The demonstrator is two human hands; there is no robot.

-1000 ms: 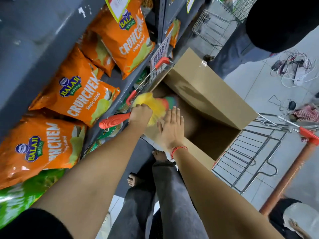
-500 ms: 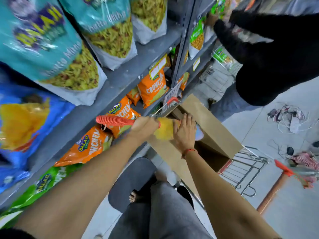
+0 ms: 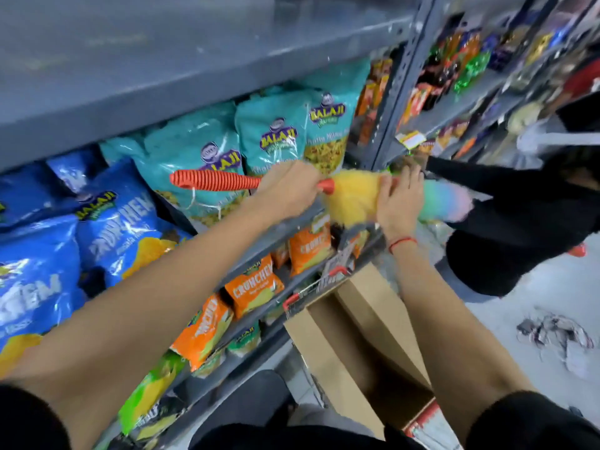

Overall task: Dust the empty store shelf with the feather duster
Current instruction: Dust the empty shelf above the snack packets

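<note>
Duster (image 3: pixel 360 198), feather type: ribbed orange-red handle pointing to nine o'clock, fluffy head running yellow through green to pink toward three o'clock, held level in front of the snack shelving at mid-height. Left hand (image 3: pixel 289 190): fingers closed around the handle just where it meets the yellow fluff. Right hand (image 3: pixel 399 199): fingers spread flat and open, laid on the middle of the fluffy head, a red thread bracelet (image 3: pixel 402 242) at the wrist. Empty grey shelf (image 3: pixel 168 63): at twelve o'clock above the duster, bare metal, not touched by the head. Teal snack bags (image 3: pixel 276 138): directly behind the handle. Blue chip bags (image 3: pixel 107 228): at nine o'clock, same tier. Orange chip bags (image 3: pixel 253 289): at six to seven o'clock, one tier lower. Cardboard box (image 3: pixel 360 345): open, at five o'clock below the hands, resting in a red-handled wire basket (image 3: pixel 319 285). Second person in black clothing (image 3: pixel 519 228): at three o'clock, just beyond the pink tip.
</note>
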